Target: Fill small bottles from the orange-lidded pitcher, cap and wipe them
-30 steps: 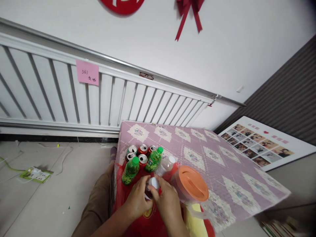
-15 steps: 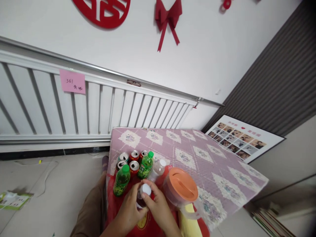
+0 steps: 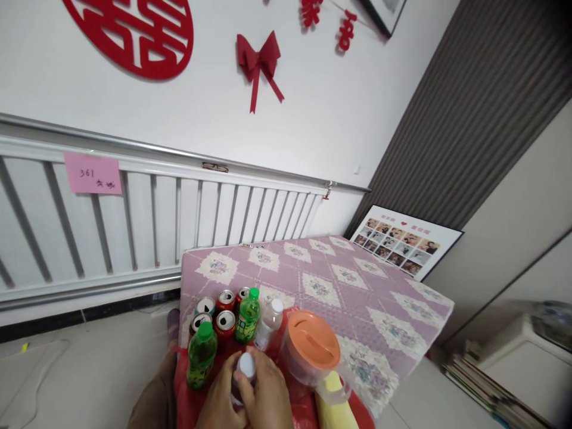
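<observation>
The left hand [image 3: 220, 398] and right hand [image 3: 269, 394] both grip the bottle [image 3: 245, 364], left of the jug [image 3: 313, 341]. The hands conceal most of its body. Capped end points upward; long axis near upright. Partly hidden cans [image 3: 224, 322] stand farther left.

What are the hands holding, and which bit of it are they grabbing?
A white-capped bottle, held around its upper part, close to the cap, between the left hand and right hand. Fingers hide the exact grip.
</observation>
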Demonstrator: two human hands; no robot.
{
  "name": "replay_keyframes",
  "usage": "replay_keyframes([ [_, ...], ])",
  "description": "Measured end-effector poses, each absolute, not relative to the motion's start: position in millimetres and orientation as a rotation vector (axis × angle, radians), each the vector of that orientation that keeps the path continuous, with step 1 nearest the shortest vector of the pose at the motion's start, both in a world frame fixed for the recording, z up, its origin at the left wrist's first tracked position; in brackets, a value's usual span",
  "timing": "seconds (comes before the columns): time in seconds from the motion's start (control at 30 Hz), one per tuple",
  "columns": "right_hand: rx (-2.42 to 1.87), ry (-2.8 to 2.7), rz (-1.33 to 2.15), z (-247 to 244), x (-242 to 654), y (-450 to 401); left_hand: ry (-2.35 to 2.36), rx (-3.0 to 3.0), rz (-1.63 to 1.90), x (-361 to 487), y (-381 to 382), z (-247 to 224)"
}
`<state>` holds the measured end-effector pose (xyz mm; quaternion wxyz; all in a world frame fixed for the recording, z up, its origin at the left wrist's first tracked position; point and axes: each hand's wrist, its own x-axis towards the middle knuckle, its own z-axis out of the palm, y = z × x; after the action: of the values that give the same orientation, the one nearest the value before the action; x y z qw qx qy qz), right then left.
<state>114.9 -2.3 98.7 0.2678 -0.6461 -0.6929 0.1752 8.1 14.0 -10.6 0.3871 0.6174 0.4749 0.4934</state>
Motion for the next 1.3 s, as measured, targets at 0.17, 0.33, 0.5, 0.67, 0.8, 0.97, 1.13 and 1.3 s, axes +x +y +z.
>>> replay_keyframes([
  [0.17,-1.772,-1.939,0.347,115,117,-1,1.206,1.572,1.212,6,17,-16],
  [0.33,-1.952,-2.134,0.327,141,114,7,1.213,1.579,1.193,4,22,-26],
  [0.5,-1.847,-2.369,0.326,152,118,15,1.179,1.662,1.196,6,24,-33],
  [0.67,-1.593,-2.514,0.393,157,131,17,1.191,1.638,1.253,8,17,-16],
  [0.8,-1.320,-2.523,0.655,164,141,21,1.207,1.618,1.253,7,13,1],
  [0.97,-1.239,-2.469,0.683,175,148,37,1.243,1.606,1.221,4,11,10],
  [1.13,-1.246,-2.588,0.640,181,141,45,1.254,1.614,1.187,2,11,14],
  [1.3,-1.228,-2.732,0.669,177,134,45,1.265,1.625,1.167,2,12,14],
])
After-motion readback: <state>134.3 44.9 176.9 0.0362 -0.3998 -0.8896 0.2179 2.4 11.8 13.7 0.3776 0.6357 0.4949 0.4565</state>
